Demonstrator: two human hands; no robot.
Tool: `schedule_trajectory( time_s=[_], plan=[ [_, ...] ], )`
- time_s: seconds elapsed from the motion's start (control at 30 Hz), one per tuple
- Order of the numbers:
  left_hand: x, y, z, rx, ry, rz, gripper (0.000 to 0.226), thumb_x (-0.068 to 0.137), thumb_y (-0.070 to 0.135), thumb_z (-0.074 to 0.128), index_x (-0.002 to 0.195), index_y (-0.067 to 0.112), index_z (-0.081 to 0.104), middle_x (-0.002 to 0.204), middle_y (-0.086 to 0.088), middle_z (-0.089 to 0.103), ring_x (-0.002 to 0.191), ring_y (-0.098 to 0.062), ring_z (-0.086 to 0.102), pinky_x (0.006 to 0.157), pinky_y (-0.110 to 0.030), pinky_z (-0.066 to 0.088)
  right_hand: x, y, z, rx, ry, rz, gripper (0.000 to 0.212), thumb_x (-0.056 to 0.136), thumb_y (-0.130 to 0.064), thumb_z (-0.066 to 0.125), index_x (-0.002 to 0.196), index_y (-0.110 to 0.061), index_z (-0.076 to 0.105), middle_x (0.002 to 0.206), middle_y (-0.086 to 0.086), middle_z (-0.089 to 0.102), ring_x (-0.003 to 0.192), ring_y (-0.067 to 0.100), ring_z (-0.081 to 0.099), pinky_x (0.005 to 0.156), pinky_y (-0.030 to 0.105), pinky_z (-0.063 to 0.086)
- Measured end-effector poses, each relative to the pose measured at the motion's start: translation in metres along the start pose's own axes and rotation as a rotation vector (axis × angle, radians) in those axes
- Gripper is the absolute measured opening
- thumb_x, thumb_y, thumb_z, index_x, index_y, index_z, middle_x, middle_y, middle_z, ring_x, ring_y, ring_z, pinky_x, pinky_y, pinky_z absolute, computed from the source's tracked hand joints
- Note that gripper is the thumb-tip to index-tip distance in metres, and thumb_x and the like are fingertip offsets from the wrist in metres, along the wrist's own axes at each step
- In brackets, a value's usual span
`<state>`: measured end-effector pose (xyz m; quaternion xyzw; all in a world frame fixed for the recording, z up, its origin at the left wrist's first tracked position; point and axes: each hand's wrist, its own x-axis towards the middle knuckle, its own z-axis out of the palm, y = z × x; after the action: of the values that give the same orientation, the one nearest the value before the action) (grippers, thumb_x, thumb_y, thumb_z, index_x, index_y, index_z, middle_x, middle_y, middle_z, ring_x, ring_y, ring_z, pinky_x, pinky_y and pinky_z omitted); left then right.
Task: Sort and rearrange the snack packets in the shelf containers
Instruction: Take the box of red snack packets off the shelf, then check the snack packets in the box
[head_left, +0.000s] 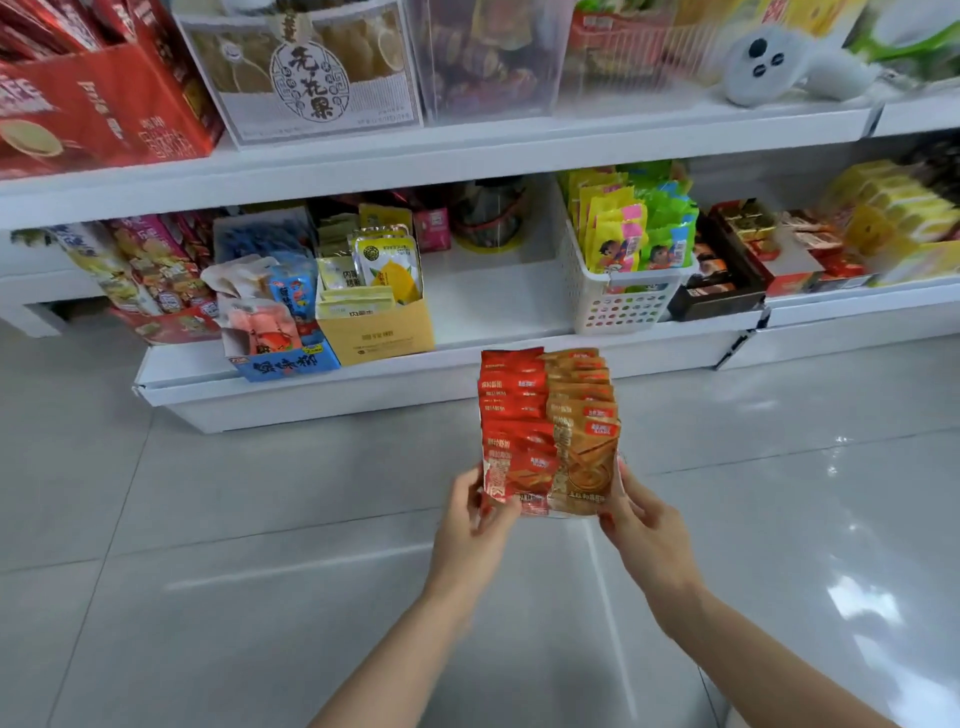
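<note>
Because the packets could slide apart, the stack of snack packets (549, 431) is being gripped from both sides, by the left hand (480, 512) and the right hand (641, 519), in the middle of the frame. It is probably being lined up with the bare gap on the lower shelf (488, 304) above. Light is being bounced off the shiny floor (260, 519).

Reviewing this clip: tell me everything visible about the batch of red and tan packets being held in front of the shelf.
The batch of snack packets is two side-by-side rows of glossy foil-like sachets, red on the left and tan-gold on the right, overlapping like shingles. They seem to sit in a clear container, though that is hard to tell. It is held above the grey tiled floor, before the gap on the lowest shelf. The left hand and right hand grip its near corners.
</note>
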<state>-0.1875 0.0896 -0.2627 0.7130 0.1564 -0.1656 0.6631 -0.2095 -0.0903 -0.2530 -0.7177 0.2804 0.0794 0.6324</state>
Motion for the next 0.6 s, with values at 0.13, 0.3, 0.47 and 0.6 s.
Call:
schedule_trajectory(
  time_s=[0.13, 0.3, 0.47, 0.6],
  plan=[
    [-0.019, -0.043, 0.011, -0.021, -0.021, -0.121, 0.036, 0.09, 0.01, 0.065, 0.118, 0.029, 0.054, 0.108, 0.013, 0.07, 0.097, 0.007, 0.064, 0.08, -0.013, 0.045, -0.01, 0.053, -0.005, -0.054, 0.012, 0.099, 0.036, 0.099, -0.037, 0.052, 0.132, -0.05, 0.05, 0.106, -0.016, 0.073, 0.107, 0.009, 0.066, 0.101, 0.038, 0.049],
    [-0.017, -0.09, 0.018, 0.035, -0.019, -0.234, 0.036, 0.088, 0.012, 0.068, 0.115, 0.032, 0.054, 0.112, 0.011, 0.069, 0.103, 0.001, 0.063, 0.087, -0.019, 0.045, -0.004, 0.104, -0.002, -0.118, 0.022, 0.179, 0.043, 0.1, -0.031, 0.05, 0.141, -0.042, 0.045, 0.1, -0.016, 0.074, 0.089, 0.006, 0.067, 0.09, 0.031, 0.053],
    [-0.01, -0.092, 0.016, 0.169, -0.14, -0.262, 0.037, 0.09, 0.02, 0.068, 0.118, 0.035, 0.048, 0.122, 0.017, 0.061, 0.113, 0.003, 0.056, 0.094, -0.02, 0.043, 0.002, 0.105, -0.01, -0.084, -0.052, 0.213, 0.042, 0.099, -0.031, 0.053, 0.131, -0.055, 0.041, 0.112, -0.015, 0.07, 0.109, 0.009, 0.063, 0.091, 0.025, 0.049],
    [-0.002, -0.064, 0.003, 0.356, -0.202, -0.242, 0.045, 0.092, 0.016, 0.062, 0.131, 0.031, 0.044, 0.129, 0.012, 0.054, 0.116, -0.007, 0.051, 0.1, -0.027, 0.041, 0.0, 0.081, -0.013, -0.273, 0.164, 0.011, 0.053, 0.084, -0.026, 0.075, 0.131, -0.025, 0.052, 0.12, -0.006, 0.058, 0.112, 0.016, 0.059, 0.089, 0.03, 0.047]
  ],
)
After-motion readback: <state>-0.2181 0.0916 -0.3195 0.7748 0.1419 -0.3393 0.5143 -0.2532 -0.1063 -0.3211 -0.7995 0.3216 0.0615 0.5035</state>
